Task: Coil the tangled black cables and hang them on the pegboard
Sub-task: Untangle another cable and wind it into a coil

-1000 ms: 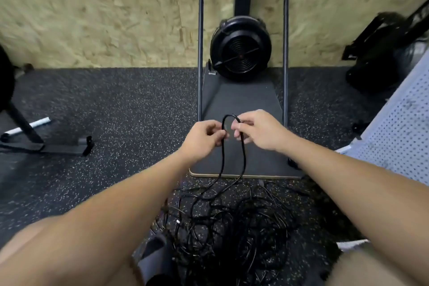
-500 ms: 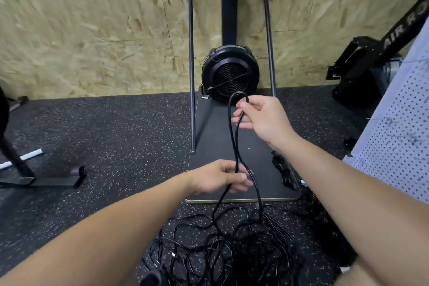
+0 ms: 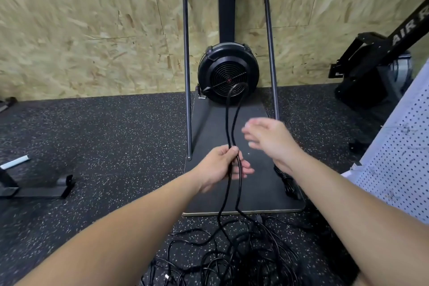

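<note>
Left hand [image 3: 218, 167] gripping two strands of black cable [image 3: 232, 123], loop rising above the fist. Right hand [image 3: 270, 140] just beside, blurred, fingers relaxed, holding nothing. Tangled cables [image 3: 232, 255] on floor below both.

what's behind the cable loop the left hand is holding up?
Behind the cable loop held by the left hand: the black fan wheel and platform. Loop covers only thin strips of both.

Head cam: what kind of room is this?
Probably a home or garage gym: speckled rubber floor, a fan-wheel exercise machine against an OSB wall, and a second black machine marked "AIR".
</note>
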Demonstrator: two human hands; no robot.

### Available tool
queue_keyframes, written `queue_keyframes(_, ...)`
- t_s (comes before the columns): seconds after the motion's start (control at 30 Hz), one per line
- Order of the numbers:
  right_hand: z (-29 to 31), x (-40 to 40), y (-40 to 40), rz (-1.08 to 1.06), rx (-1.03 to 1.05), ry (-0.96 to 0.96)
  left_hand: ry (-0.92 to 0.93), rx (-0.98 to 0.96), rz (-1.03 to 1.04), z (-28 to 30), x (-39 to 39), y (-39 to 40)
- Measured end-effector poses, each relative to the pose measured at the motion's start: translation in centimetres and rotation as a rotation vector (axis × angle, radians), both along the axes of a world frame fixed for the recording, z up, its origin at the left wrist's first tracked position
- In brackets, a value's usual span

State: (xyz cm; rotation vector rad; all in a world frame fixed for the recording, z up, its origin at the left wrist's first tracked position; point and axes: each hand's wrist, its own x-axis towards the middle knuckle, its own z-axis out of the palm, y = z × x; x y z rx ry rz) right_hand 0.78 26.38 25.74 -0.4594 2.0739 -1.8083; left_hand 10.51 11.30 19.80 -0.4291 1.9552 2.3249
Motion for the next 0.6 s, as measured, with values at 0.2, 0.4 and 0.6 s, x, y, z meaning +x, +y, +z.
queue_keyframes(0.2,-5.1,1.6,-1.4,0.18,0.238,-0.242,0.014,0.003,0.228,0.7,-3.6,-1.8)
queue_keyframes(0.4,-4.9,2.6,-1.4,0.455,0.065,-0.5,0.035,0.081,0.351,1.8,-4.4,-2.8)
queue_keyframes(0.6,-3.5,3.6,-0.7,0.552,0.324,-0.081,0.002,0.228,0.384,2.9,-4.2,-3.4)
